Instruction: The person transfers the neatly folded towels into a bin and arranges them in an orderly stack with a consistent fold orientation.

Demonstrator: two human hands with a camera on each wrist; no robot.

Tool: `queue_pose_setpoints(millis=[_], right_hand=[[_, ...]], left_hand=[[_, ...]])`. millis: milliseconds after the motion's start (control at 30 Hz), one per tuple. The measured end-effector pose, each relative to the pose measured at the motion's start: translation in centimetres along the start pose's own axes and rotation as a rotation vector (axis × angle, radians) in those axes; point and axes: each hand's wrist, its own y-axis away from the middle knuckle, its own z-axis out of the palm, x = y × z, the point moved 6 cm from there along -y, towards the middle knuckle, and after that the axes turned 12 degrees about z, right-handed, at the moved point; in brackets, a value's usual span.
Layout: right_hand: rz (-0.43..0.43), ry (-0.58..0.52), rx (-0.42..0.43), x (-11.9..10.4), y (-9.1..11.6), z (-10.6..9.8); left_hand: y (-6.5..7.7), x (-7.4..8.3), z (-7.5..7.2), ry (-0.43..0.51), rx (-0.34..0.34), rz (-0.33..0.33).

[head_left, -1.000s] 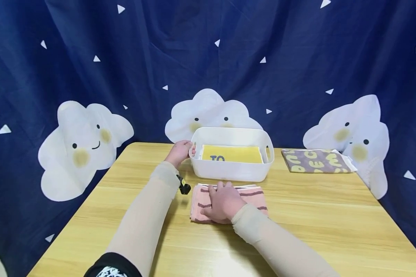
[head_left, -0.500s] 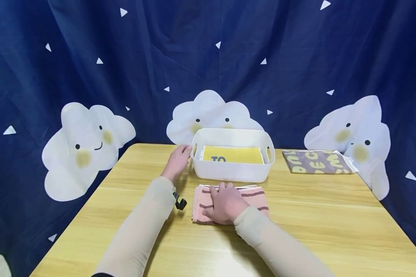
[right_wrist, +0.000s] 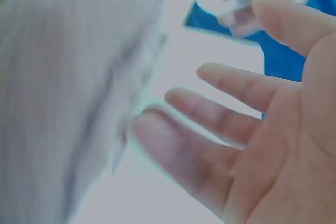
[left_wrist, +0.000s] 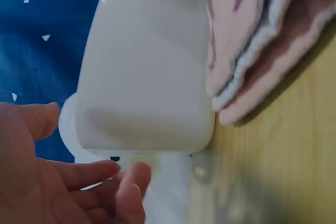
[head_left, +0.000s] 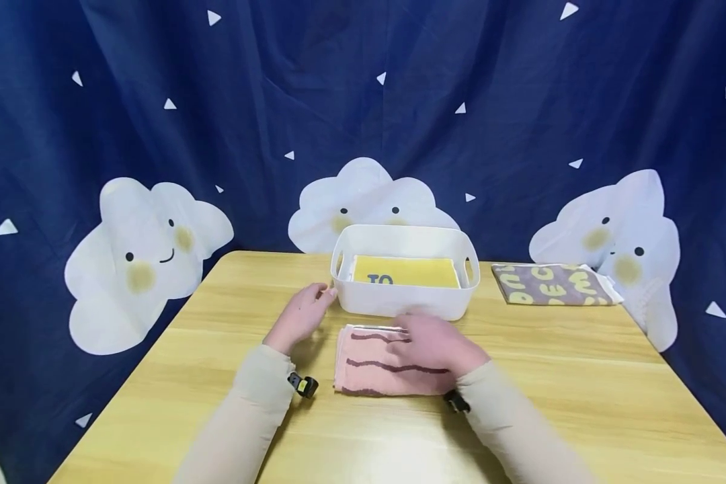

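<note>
A folded pink towel (head_left: 393, 376) with dark wavy stripes lies on the table in front of a white plastic basket (head_left: 399, 299). Inside the basket is a folded yellow towel (head_left: 417, 269) with blue letters. My right hand (head_left: 438, 343) is over the pink towel's right side; in the blurred right wrist view its fingers are spread and grasp nothing. My left hand (head_left: 302, 316) is beside the basket's left end, fingers loosely bent and holding nothing. In the left wrist view the pink towel's layered folded edge (left_wrist: 247, 72) shows near the basket wall.
A folded purple-grey towel (head_left: 553, 286) with yellow letters lies at the table's back right. The wooden table (head_left: 581, 390) ends at a dark blue curtain (head_left: 363, 101) with white clouds and triangles.
My left hand has come off the basket's left handle and moved back toward me. My right hand, which was pressing the pink towel's middle, has shifted right.
</note>
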Motion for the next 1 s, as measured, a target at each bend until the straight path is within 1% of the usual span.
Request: queue_pose_setpoints(millis=[67, 100, 133, 200, 267, 333, 433, 500, 633, 733, 900, 1000], right_hand=[[0.017, -0.063, 0.019, 1.6, 0.6, -1.5], [0.036, -0.074, 0.029, 2.5, 0.9, -2.2], [0.064, -0.082, 0.033, 3.5, 1.2, -2.7], [0.134, -0.100, 0.013, 5.6, 1.8, -3.6], [0.208, -0.103, -0.020, 7.6, 2.5, -3.8], [0.268, -0.096, -0.062, 9.3, 2.9, -3.6], [0.322, -0.096, -0.134, 11.0, 3.1, -2.8], [0.336, -0.114, -0.172, 11.6, 3.0, -2.1], [0.357, -0.177, -0.221, 12.1, 2.6, -0.7], [0.366, -0.207, -0.234, 12.0, 2.4, 0.0], [0.350, -0.198, -0.219, 11.6, 2.2, 0.4], [0.340, -0.187, -0.213, 11.4, 2.1, 0.4]], left_hand=[[0.5, 0.4, 0.4, -0.031, -0.049, 0.011], [0.7, 0.6, 0.6, -0.053, -0.074, 0.020], [0.9, 0.8, 0.8, -0.073, -0.099, 0.026], [1.2, 1.0, 1.2, -0.122, -0.146, 0.040], [1.3, 1.1, 1.5, -0.165, -0.183, 0.046], [1.4, 1.1, 1.8, -0.189, -0.211, 0.046], [1.5, 0.9, 2.4, -0.223, -0.264, 0.052], [1.7, 0.8, 2.9, -0.240, -0.314, 0.057], [2.2, 0.3, 3.9, -0.235, -0.388, 0.034], [2.6, 0.1, 4.3, -0.239, -0.395, 0.022], [2.7, 0.2, 4.8, -0.300, -0.398, 0.051], [2.5, 0.4, 5.0, -0.318, -0.408, 0.070]])
